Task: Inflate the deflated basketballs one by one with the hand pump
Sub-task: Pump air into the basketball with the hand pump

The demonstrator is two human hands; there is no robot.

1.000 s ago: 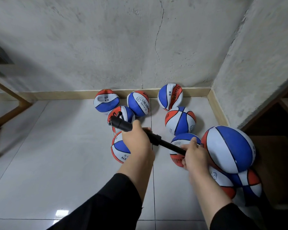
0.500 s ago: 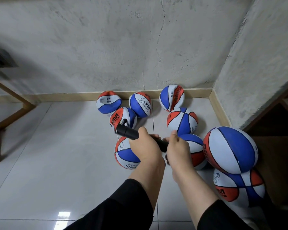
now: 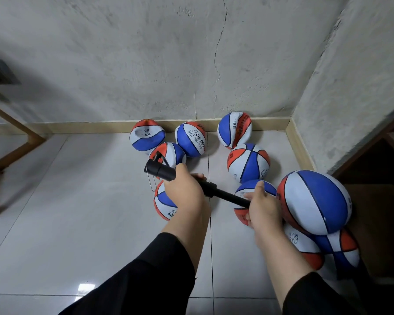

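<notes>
A black hand pump (image 3: 162, 172) is held level above the floor. My left hand (image 3: 184, 189) grips its barrel, and my right hand (image 3: 263, 209) grips the handle at the end of the drawn-out rod (image 3: 231, 198). The pump's far end sits over a red, white and blue basketball (image 3: 171, 154); whether the needle is in that ball I cannot tell. Another ball (image 3: 163, 204) lies under my left hand. A further ball (image 3: 251, 189) is partly hidden behind my right hand. A large round ball (image 3: 314, 202) rests at the right.
Several more balls lie in the corner by the skirting board (image 3: 77, 127), among them one marked CHILDREN (image 3: 191, 138) and one at the back (image 3: 234, 129). Concrete walls close the corner. A wooden frame (image 3: 16, 142) stands left, dark wooden shelving (image 3: 373, 155) right.
My right hand has pulled the handle out to the right, so the rod is extended again after being pushed in half a second ago. The left hand stays on the barrel.
</notes>
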